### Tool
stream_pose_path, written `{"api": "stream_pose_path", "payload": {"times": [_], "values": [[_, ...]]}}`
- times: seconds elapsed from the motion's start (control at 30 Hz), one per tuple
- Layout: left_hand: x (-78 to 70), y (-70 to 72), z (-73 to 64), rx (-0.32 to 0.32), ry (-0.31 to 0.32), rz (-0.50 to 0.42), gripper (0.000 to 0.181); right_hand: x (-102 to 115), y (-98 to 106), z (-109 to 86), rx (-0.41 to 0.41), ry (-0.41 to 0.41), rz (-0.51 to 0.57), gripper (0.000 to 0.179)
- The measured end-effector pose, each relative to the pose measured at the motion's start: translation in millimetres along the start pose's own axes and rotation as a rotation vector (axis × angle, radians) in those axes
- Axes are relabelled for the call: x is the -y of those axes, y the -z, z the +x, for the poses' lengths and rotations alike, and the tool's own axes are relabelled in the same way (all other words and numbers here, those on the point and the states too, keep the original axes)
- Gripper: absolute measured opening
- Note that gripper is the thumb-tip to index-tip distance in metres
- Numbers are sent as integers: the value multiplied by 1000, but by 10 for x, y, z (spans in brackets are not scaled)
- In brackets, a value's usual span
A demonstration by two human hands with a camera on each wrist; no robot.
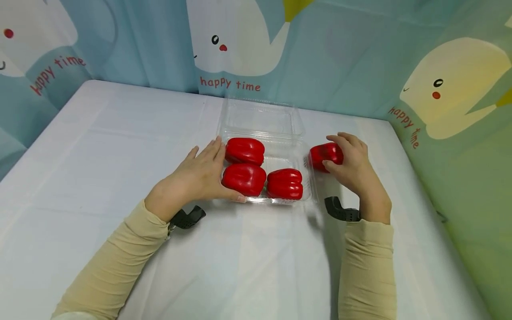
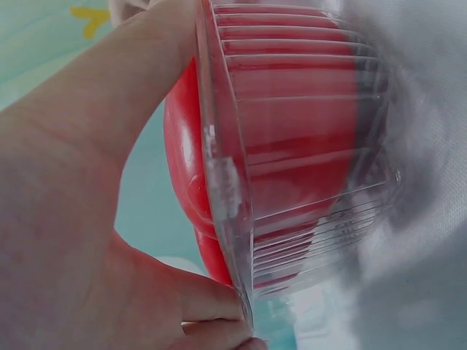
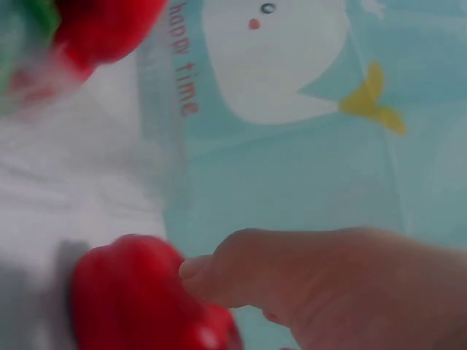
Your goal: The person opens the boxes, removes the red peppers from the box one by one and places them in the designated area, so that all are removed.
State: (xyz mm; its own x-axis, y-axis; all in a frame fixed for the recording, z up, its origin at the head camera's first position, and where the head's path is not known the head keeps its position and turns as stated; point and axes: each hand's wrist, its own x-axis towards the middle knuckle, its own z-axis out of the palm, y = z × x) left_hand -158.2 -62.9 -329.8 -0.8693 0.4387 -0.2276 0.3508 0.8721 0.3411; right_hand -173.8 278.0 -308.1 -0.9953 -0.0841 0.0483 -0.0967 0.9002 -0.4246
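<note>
A clear plastic clamshell box stands on the table with its lid folded back. Inside lie three red bell peppers: one at the back left, one at the front left, one at the front right. My left hand rests along the box's left rim with straight, spread fingers, its thumb at the front edge. Just right of the box, my right hand grips another red bell pepper between thumb and curled fingers. Whether this pepper touches the table cannot be told.
A white cloth covers the table. Blue-green curtains with whale prints hang behind it and at both sides. Each wrist wears a black strap, such as the right strap.
</note>
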Motion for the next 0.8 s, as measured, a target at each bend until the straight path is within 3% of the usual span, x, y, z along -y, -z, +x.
{"api": "stream_pose_path", "payload": {"times": [0.3,0.5,0.67,0.8], "values": [[-10,-3,-3,-5,-5,-12,133,201,109,-122,-91,84,21,52],[-42,11,35,-5,8,-36,133,328,150,-114,-133,210,75,45],[-77,-42,32,-7,0,-58,133,382,101,-212,-48,312,90,42],[-59,-13,58,-30,5,-61,133,460,76,-173,62,318,93,44]]}}
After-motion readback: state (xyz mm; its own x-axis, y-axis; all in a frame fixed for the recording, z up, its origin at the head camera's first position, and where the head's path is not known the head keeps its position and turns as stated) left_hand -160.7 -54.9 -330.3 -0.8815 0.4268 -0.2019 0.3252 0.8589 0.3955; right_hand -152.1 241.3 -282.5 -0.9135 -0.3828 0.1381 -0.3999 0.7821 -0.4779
